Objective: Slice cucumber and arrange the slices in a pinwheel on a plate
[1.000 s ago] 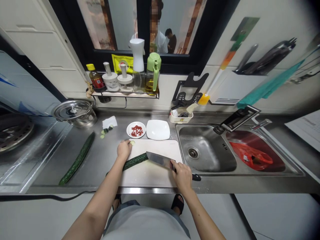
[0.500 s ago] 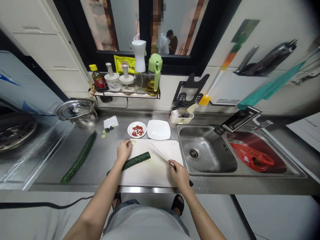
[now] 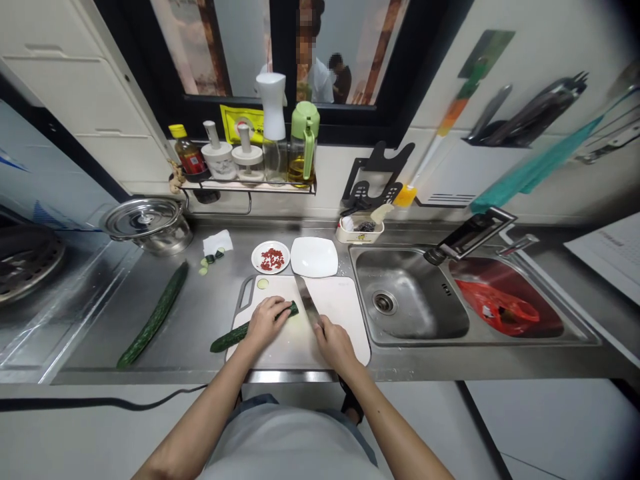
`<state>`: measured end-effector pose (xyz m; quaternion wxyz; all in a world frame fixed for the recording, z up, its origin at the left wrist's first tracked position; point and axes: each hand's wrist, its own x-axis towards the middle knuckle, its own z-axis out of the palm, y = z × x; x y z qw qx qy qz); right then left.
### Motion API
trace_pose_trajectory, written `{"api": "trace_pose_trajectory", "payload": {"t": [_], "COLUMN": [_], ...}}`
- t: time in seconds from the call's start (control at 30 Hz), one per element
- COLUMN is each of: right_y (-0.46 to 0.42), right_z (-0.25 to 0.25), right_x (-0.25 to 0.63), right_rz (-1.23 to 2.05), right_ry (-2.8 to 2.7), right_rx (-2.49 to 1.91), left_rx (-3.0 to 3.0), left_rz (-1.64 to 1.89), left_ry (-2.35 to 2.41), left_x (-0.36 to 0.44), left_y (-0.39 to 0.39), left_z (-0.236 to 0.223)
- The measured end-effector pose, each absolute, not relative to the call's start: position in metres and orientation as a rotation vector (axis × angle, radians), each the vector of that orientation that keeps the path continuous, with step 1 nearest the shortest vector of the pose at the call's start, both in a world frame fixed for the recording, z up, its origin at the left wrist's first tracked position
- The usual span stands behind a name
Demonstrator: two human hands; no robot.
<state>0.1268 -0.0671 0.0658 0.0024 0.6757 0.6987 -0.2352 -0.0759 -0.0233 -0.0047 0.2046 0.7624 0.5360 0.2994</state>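
My left hand (image 3: pixel 270 321) is closed over a dark green cucumber (image 3: pixel 231 339) that lies slantwise on the white cutting board (image 3: pixel 345 300). The cucumber's cut end shows just past my fingers. In my right hand (image 3: pixel 334 341) is a kitchen knife (image 3: pixel 308 301), its blade pointing away from me, a little to the right of that cut end. One pale round cucumber slice (image 3: pixel 263 284) lies at the board's upper left, near the handle slot. Behind the board stand a small white plate of red bits (image 3: pixel 257 264) and a bare white square plate (image 3: pixel 315 257).
A second whole cucumber (image 3: pixel 154 317) lies on the steel counter at left, below a lidded pot (image 3: pixel 150 227). Cucumber scraps (image 3: pixel 210 259) sit by a white tissue (image 3: pixel 218 241). To the right is a double sink (image 3: pixel 415 293) with a red plastic bag (image 3: pixel 500 313).
My left hand has moved from the slice at the board's upper left down onto the cucumber. My right hand has brought the knife leftward, closer to the cucumber's cut end.
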Motion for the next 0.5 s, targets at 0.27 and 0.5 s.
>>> {"api": "trace_pose_trajectory", "payload": {"t": [0.27, 0.5], "right_y": [-0.063, -0.062], "right_z": [0.068, 0.078], "right_x": [0.114, 0.112], "right_rz": [-0.712, -0.735], "right_ry": [2.146, 2.107], "right_rx": [2.056, 2.004], "left_rx": [2.127, 2.234], "left_rz": [0.727, 0.849], "left_ry": [1.494, 1.469], "left_x": [-0.07, -0.067], "left_y": [-0.021, -0.027], "left_z": [-0.014, -0.019]}}
